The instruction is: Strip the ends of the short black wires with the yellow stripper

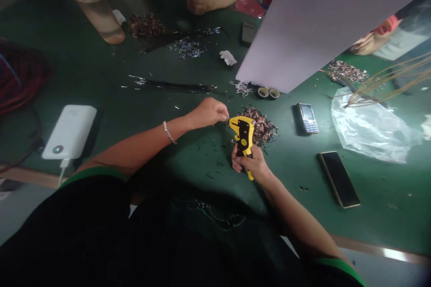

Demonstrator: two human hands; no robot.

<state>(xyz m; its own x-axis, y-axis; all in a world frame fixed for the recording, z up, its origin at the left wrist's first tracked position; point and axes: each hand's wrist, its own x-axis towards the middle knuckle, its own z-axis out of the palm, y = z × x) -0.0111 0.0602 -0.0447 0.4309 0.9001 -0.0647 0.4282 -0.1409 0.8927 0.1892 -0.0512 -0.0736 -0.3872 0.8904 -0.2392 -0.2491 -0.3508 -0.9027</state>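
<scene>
My right hand [248, 161] is wrapped round the handles of a yellow and black wire stripper [244, 136], its jaws pointing left. My left hand [211, 112] is pinched just left of the jaws; what its fingertips hold is too small to make out. Behind the tool lies a pile of short dark and copper clippings [262, 128]. A bundle of thin black wires [182, 86] stretches across the table beyond my left hand. Small silver terminals [243, 88] and two tape rolls [268, 93] sit at the foot of a pale upright panel.
On the green table [188, 166] are a white power bank [70, 132] at left, a keypad phone [307, 118], a smartphone [339, 179] and a plastic bag [370, 130] at right. The pale panel [313, 22] slants behind. Across the table, a person's hand [201, 3] holds another tool.
</scene>
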